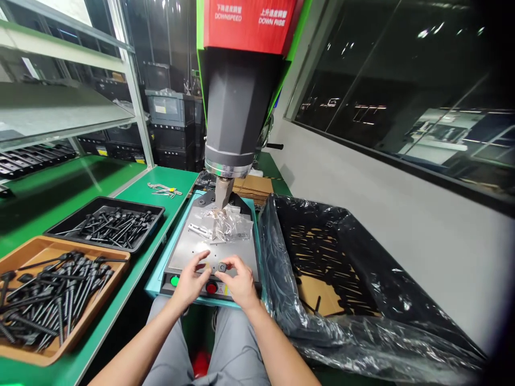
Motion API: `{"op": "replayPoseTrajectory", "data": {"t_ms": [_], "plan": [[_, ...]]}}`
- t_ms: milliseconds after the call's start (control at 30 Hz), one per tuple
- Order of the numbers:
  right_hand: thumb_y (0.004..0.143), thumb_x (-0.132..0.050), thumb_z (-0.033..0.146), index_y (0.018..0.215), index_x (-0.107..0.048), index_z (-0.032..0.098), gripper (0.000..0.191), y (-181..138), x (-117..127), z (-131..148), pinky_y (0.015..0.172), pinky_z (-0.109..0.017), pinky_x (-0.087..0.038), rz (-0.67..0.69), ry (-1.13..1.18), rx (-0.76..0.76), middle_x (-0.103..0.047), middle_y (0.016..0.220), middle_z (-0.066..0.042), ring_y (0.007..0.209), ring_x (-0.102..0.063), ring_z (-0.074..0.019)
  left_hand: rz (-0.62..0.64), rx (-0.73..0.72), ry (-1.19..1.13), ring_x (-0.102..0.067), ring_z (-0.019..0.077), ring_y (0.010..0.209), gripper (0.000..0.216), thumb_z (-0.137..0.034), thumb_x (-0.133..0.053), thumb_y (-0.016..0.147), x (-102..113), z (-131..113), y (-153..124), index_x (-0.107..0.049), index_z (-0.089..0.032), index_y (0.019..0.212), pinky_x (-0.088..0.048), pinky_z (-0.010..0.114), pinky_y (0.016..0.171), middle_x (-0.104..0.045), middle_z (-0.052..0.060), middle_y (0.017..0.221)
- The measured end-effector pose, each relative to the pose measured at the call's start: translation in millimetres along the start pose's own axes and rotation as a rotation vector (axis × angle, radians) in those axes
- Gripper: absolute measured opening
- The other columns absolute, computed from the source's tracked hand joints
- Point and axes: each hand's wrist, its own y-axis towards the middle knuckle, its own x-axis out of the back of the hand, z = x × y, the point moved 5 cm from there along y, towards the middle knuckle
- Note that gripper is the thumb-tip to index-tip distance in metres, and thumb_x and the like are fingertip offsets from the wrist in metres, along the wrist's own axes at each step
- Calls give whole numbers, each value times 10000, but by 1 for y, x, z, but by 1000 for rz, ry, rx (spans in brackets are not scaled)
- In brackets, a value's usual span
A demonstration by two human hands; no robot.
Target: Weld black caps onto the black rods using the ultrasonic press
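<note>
Both my hands rest at the front edge of the press machine's metal base plate (189, 252). My right hand (240, 281) pinches a small black cap-like part (222, 266) between thumb and fingers. My left hand (192, 279) lies beside it with fingers curled, fingertips close to the part and just above the red button (211, 288). The green button (174, 280) sits left of my left hand. Further back on the plate, the press horn (223, 191) stands over a fixture covered with crinkled clear plastic (227, 222).
On the green bench to the left stand a brown tray (24, 252) and a black tray (100, 202), both holding several black rods. A carton lined with a black plastic bag (362, 289) sits on the right. Metal shelving stands at the far left.
</note>
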Motion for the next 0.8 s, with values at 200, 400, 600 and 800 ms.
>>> {"op": "replayPoseTrajectory", "data": {"t_ms": [200,400,600,800], "plan": [[749,-768,467,905,-618,207,339,-10,-5,8,733,-331,-546,-26,441,-72,-670,830,-34,778,-644,-203,260,-221,201,-636,288,1000,240,-302,-654,831,-8,-37,-31,-749,-257,1046,-458,395,969,-720,97,1023],[690,-831,476,957,-649,204,422,-22,0,18,754,-349,-561,-77,271,26,-690,846,-55,859,-663,-244,47,-240,178,-654,301,962,323,-429,-571,860,18,-16,-50,-720,-244,1079,-536,375,834,-711,126,932],[729,-813,398,1007,-677,222,356,-8,-26,26,753,-340,-586,-91,169,104,-712,892,-58,865,-684,-241,-46,-355,391,-682,273,937,349,-443,-527,892,22,-20,-37,-709,-235,1105,-561,350,808,-732,114,927],[846,-693,210,1088,-663,244,247,-15,-40,37,765,-311,-595,-77,141,187,-714,998,-54,880,-695,-206,46,-426,528,-703,219,937,285,-322,-482,945,22,-30,-40,-705,-231,1098,-560,300,818,-748,84,1018]]}}
